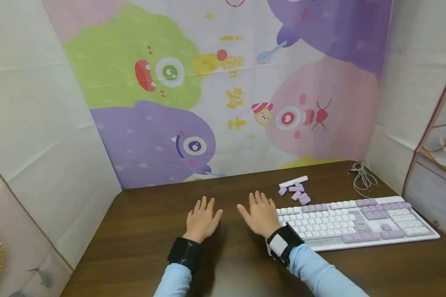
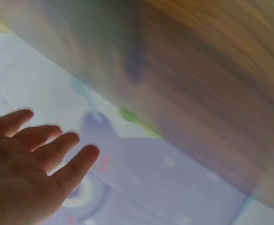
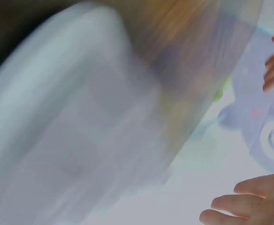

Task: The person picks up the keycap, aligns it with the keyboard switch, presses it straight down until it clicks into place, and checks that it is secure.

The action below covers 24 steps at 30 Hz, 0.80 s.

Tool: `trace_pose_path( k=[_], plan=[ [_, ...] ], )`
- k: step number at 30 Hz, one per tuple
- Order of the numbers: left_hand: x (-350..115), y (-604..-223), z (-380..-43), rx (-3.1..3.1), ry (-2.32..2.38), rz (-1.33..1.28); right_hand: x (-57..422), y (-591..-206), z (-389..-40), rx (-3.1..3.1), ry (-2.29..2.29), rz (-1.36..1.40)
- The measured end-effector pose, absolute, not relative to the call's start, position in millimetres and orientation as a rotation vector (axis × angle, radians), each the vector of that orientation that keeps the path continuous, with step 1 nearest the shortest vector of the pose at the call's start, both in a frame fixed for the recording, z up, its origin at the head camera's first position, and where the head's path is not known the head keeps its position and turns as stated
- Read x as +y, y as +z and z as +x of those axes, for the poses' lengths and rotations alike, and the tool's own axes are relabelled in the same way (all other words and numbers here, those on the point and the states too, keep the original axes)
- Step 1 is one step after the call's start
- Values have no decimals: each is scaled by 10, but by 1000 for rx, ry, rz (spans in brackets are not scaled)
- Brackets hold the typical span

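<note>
My left hand [image 1: 201, 220] is held over the brown table with its fingers spread and nothing in it. In the left wrist view the same hand [image 2: 29, 168] shows its extended fingers against the patterned cloth. My right hand [image 1: 262, 216], fingers straight and thumb out, hovers by the left end of a white and lilac keyboard [image 1: 342, 222] and overlaps it in the head view. The right wrist view has that hand [image 3: 254, 201] at lower right, with the keyboard [image 3: 80, 140] large and blurred beside it.
Behind the keyboard lie several loose lilac keycaps [image 1: 299, 193] and a long white keycap [image 1: 293, 181]. A coiled grey cable [image 1: 364, 177] sits at the back right corner. A cartoon-printed cloth [image 1: 238, 156] hangs along the table's [image 1: 141, 247] back edge, with pale walls at both sides.
</note>
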State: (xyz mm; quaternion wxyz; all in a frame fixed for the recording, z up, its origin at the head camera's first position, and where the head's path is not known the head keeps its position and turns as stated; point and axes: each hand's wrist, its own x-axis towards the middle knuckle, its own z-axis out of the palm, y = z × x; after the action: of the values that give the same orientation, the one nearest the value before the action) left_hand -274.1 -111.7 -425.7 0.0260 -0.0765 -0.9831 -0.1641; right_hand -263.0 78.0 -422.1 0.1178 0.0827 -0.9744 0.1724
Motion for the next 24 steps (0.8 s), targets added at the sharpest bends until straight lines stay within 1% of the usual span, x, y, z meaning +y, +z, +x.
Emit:
trace_pose_path(
  k=[3,6,11,19,21,24],
  plan=[
    [-998,-4189,-2722,-3038,-508,-316,1061,-4171,-2662,-2805,472,197],
    [-874,-4147,-2684,-3051,-513,-400,1453,-4137,-2647,-2752,462,132],
    [-652,-4173,-2615,-3131,-496,-542,2256,-4110,-2490,-2778,515,-112],
    [-338,-4340,-2592,-3210,-466,-682,3501,-4377,-2319,-2893,509,-656],
    [-269,-4366,-2594,-3219,-483,-721,3743,-4442,-2288,-2955,504,-754],
    [-173,-4387,-2589,-3232,-517,-780,4026,-4507,-2223,-3051,533,-830]
  ],
)
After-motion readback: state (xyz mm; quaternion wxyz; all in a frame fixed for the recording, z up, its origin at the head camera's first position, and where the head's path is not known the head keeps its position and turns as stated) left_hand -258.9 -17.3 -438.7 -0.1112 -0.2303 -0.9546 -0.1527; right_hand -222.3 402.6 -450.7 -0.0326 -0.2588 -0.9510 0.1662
